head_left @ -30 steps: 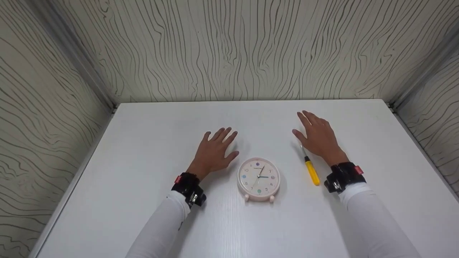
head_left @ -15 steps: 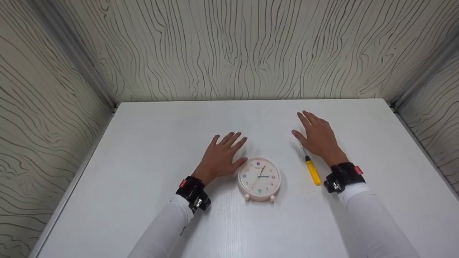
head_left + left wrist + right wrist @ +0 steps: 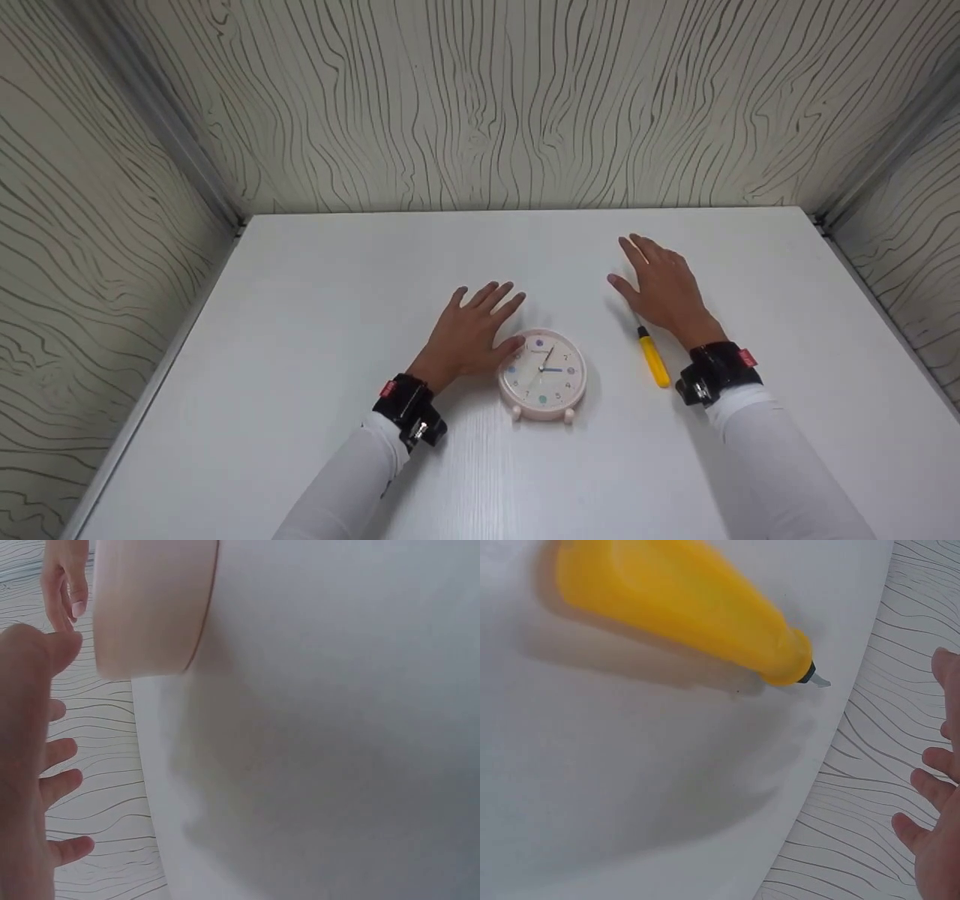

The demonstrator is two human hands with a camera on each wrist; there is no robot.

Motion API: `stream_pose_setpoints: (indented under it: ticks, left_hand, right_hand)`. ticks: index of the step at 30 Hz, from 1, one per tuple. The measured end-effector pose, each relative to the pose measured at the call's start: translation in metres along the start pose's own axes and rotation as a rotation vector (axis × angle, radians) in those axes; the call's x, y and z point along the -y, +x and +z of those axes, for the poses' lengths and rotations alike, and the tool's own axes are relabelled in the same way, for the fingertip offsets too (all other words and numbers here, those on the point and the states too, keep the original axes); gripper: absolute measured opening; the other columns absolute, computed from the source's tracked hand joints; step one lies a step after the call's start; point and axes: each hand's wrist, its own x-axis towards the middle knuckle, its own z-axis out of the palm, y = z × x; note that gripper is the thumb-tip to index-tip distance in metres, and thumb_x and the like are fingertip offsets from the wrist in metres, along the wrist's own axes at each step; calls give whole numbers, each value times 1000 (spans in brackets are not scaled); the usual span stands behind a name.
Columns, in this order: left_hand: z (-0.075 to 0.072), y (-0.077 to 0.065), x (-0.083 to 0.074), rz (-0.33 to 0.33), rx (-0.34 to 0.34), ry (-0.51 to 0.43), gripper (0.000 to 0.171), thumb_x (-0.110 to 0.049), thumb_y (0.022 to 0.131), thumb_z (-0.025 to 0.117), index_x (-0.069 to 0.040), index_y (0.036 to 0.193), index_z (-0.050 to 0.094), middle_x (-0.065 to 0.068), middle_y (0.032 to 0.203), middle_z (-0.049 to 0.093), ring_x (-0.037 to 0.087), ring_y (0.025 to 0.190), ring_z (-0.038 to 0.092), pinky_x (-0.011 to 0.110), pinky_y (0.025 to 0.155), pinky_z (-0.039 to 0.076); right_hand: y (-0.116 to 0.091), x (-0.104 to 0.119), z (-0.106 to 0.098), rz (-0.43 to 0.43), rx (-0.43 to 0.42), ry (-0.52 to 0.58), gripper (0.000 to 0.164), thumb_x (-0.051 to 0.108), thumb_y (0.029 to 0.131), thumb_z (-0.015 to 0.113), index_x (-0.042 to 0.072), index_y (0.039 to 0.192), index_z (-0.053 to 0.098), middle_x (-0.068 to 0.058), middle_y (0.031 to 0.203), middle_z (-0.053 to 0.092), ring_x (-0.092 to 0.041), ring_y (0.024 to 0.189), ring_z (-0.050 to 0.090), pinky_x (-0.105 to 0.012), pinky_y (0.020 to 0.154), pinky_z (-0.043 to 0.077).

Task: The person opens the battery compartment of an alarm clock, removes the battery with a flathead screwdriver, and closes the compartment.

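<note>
A pale pink round alarm clock (image 3: 541, 382) lies face up on the white table, its two small feet toward the person. My left hand (image 3: 469, 337) is spread over its upper left side, the thumb overlapping the rim in the head view. In the left wrist view the clock's smooth side (image 3: 154, 607) shows beyond the thumb. A screwdriver with a yellow handle (image 3: 654, 362) lies right of the clock. Over its tip hovers my right hand (image 3: 664, 289), fingers extended, hiding most of the shaft. The right wrist view shows the yellow screwdriver (image 3: 682, 604) close up, apart from the fingers.
The white table (image 3: 337, 277) carries both things. A wood-grain patterned panel (image 3: 480, 105) rises behind its far edge, with similar panels at left and right. Black wrist cameras (image 3: 409, 409) are strapped over white sleeves.
My left hand has moved right and slightly toward the person, from beside the clock to over its rim. The right hand has shifted only slightly. Clock and screwdriver stay in place.
</note>
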Motion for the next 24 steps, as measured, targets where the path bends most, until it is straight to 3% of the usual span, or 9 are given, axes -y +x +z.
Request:
stream_pose_setpoints:
  ticks: [24]
  left_hand:
    - [-1, -7, -11, 67, 20, -87, 67, -64, 96, 28, -31, 154, 25, -4, 160, 29, 17, 148, 29, 50, 116, 29]
  right_hand:
    - [2, 3, 2, 1, 6, 4, 68, 41, 97, 55, 7, 151, 33, -19, 152, 37, -37, 139, 38, -57, 113, 30]
